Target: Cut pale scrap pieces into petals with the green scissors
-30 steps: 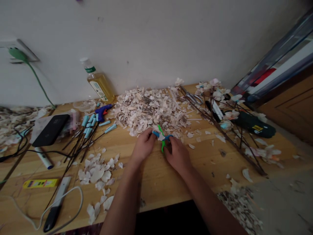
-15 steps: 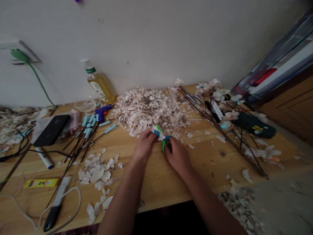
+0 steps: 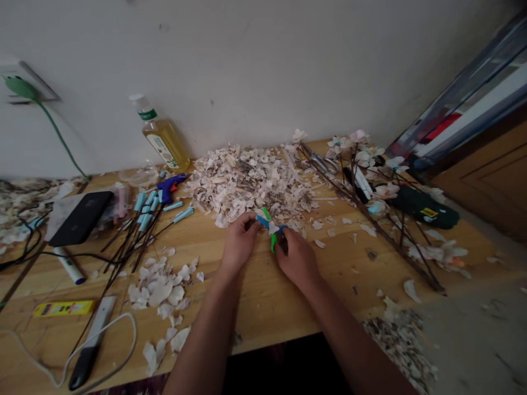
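Note:
My right hand (image 3: 300,260) grips a pair of blue and green scissors (image 3: 274,241), its fingers through the handles. The blades point up and to the left and stand apart. A small pale petal (image 3: 272,226) shows between the blades, partly hidden. Close by on the left, the fingers of my left hand (image 3: 239,241) are pinched together at the petal's side, next to the blue blade tip. Behind both hands lies a big heap of pale, dry petals (image 3: 247,181). A smaller group of larger petals (image 3: 160,288) lies left of my left forearm.
To the left are a blue glue gun (image 3: 169,188), blue-tipped stems (image 3: 144,211), a black power bank (image 3: 82,218), a marker (image 3: 69,267), a yellow box (image 3: 65,308) and a utility knife (image 3: 93,343). An oil bottle (image 3: 167,144) stands at the wall. A flowering branch (image 3: 379,227) and pliers (image 3: 321,161) lie right.
The scissor blades look wider apart, and less of the petal shows between them. Both hands stay close together in nearly the same place. The whole view has shifted slightly.

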Motion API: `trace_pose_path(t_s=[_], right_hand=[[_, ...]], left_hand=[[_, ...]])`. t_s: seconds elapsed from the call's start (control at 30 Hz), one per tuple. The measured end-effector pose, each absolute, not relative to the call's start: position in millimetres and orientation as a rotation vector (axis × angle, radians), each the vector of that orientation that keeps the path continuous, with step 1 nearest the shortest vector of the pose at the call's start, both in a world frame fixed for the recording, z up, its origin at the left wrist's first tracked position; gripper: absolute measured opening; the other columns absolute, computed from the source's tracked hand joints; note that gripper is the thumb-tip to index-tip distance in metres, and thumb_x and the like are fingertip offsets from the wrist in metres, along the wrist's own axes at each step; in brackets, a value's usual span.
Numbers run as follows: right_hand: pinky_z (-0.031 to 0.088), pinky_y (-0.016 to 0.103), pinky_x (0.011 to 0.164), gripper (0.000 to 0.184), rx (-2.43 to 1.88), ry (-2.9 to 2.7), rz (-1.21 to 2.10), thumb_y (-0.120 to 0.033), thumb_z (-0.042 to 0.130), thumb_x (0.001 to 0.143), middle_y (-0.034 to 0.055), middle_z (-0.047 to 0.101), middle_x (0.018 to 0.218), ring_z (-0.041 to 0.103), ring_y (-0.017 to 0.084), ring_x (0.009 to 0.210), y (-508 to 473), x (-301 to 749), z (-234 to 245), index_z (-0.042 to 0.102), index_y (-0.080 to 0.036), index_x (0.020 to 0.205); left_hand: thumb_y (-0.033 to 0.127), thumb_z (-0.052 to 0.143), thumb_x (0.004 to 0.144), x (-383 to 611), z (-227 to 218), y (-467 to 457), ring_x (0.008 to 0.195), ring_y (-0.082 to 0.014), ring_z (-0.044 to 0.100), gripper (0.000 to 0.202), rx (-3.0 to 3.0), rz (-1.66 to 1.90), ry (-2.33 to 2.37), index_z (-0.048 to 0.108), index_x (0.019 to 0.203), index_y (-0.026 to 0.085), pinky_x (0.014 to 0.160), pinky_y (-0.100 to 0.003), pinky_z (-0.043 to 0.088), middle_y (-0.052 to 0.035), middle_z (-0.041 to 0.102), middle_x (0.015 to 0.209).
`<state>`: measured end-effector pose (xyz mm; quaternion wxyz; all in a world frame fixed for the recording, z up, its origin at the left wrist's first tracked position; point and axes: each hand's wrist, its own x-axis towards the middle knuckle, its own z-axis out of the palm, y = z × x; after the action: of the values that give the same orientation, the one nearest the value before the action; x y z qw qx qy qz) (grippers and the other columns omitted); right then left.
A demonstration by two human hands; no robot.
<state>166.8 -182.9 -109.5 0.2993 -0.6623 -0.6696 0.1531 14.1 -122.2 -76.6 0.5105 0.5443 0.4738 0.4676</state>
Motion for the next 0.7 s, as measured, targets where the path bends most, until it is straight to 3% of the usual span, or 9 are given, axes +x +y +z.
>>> trace_pose_path(t_s=[0.23,0.5,0.7], right_hand=[[0.044,0.035,0.074,0.016,-1.749,-1.751,0.426,-0.026,0.047,0.086,0.0109,0.066,0.095,0.061,0.027,0.091,-182,166,-108,0.056,-0.02,0.099],[0.046,0.037,0.074,0.024,-1.766,-1.722,0.393,-0.027,0.046,0.088,0.0133,0.067,0.098,0.063,0.028,0.091,-182,167,-114,0.057,-0.018,0.107],[0.044,0.035,0.072,0.018,-1.758,-1.741,0.388,-0.027,0.048,0.086,0.0107,0.066,0.095,0.062,0.027,0.089,-183,166,-110,0.056,-0.021,0.101]], left_hand=[[0.026,0.069,0.078,14,-79,-121,0.077,-0.0143,0.059,0.011,1.364,1.144,1.153,0.072,0.084,0.018,0.075,-0.026,0.045,-0.0025,0.068,0.081],[0.042,0.083,0.066,40,-82,-135,0.065,-0.0096,0.055,0.036,0.622,1.15,0.858,0.064,0.084,0.017,0.064,-0.022,0.046,0.0009,0.061,0.073],[0.037,0.074,0.073,38,-85,-130,0.067,-0.0108,0.056,0.022,0.866,1.203,0.993,0.065,0.08,0.018,0.069,-0.024,0.046,0.0012,0.063,0.073]])
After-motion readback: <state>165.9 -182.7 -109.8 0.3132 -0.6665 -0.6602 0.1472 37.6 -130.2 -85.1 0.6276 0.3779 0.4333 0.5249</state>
